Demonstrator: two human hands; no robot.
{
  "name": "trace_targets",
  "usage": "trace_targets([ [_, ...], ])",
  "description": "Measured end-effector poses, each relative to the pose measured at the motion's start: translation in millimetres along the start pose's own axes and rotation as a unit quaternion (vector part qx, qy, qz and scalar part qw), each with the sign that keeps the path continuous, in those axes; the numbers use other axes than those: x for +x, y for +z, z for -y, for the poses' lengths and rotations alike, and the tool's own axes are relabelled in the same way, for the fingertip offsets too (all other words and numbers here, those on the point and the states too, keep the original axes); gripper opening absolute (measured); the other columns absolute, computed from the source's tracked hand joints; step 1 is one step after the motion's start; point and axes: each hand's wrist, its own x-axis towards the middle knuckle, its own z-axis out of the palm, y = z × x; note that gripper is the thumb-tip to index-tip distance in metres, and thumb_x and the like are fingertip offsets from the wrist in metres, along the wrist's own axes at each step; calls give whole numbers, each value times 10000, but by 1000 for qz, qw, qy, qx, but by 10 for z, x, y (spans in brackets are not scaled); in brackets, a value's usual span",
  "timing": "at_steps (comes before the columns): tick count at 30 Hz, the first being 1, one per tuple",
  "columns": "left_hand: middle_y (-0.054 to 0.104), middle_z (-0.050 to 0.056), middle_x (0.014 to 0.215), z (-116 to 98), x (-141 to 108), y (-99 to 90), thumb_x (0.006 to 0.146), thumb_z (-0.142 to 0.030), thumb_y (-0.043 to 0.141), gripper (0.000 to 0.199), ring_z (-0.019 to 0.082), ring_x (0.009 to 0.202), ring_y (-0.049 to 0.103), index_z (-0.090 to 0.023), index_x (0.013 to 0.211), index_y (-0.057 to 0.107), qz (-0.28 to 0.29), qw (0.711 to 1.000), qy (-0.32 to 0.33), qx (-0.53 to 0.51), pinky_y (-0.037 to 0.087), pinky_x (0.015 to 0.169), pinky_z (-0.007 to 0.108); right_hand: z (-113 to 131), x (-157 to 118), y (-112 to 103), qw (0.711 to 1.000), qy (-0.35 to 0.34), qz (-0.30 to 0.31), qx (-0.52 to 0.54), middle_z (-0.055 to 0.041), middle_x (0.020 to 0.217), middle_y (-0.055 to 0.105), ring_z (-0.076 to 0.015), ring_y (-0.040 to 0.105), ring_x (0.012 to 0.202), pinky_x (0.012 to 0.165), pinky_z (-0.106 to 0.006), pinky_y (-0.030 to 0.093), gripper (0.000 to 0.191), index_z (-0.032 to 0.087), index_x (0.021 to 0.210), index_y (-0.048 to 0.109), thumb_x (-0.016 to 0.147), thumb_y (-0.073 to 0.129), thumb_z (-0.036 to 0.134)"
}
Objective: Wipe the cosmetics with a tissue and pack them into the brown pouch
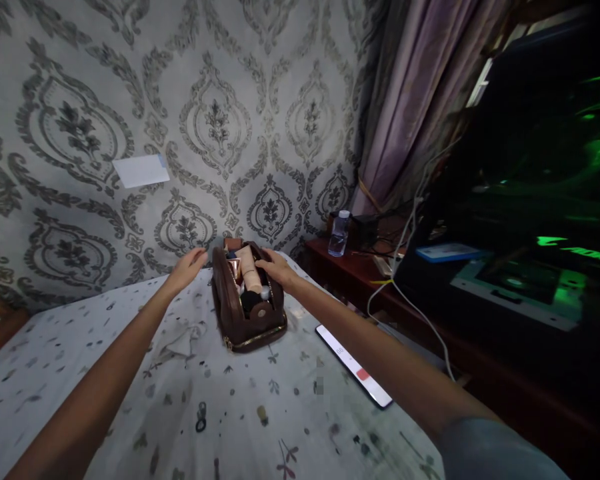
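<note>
A brown toiletry bag (253, 337) with a gold zipper stands unzipped on the patterned sheet. Inside it lie a beige squeeze tube (249, 267), a small shiny rose-gold item (234, 268) and a dark item toward the front. My right hand (279, 270) is at the bag's right rim, its thumb over the edge beside the tube and its fingers closed on the rim. Just left of the bag hovers my left hand (189, 268), apart from it, with fingers stretched out and nothing held.
A phone (353, 367) with a lit screen lies under my right forearm. On the reddish-brown table (325, 257) stand a clear bottle (339, 235) and loose white cables (423, 303). A dark computer case (520, 200) glows green at right; patterned wallpaper rises behind the bed.
</note>
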Motion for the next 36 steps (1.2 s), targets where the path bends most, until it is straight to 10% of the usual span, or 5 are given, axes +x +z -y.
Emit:
trace_targets([
  [7, 709, 40, 769, -177, 768, 334, 779, -557, 483, 419, 278, 844, 648, -188, 745, 677, 112, 994, 19, 5, 502, 777, 349, 50, 85, -15, 998, 55, 35, 23, -14, 1151, 721, -204, 632, 1069, 1020, -348, 453, 494, 245, 1284, 644, 806, 526, 204],
  [26, 714, 22, 720, -419, 830, 488, 703, -586, 624, 404, 229, 729, 639, -204, 755, 746, 181, 983, 3, 43, 467, 682, 288, 362, 66, 44, 968, 69, 108, -217, -142, 1485, 506, -268, 499, 1352, 1153, -376, 349, 613, 79, 1503, 373, 907, 415, 210],
  [31, 755, 47, 1013, -517, 643, 495, 818, -513, 516, 446, 250, 974, 661, -178, 1007, 741, 105, 994, 10, 14, 496, 869, 306, 305, 65, 13, 975, 71, 98, -185, -117, 1511, 480, -270, 457, 1385, 1170, -382, 326, 653, 94, 1505, 382, 872, 450, 237],
  [36, 558, 93, 1434, -733, -185, 459, 919, -575, 423, 534, 283, 1408, 399, -223, 1253, 646, 4, 990, 142, -19, 292, 1172, 463, 219, 79, 23, 987, 57, 72, -132, -92, 1469, 533, -265, 487, 1351, 1166, -391, 327, 637, 131, 1471, 453, 842, 470, 227],
])
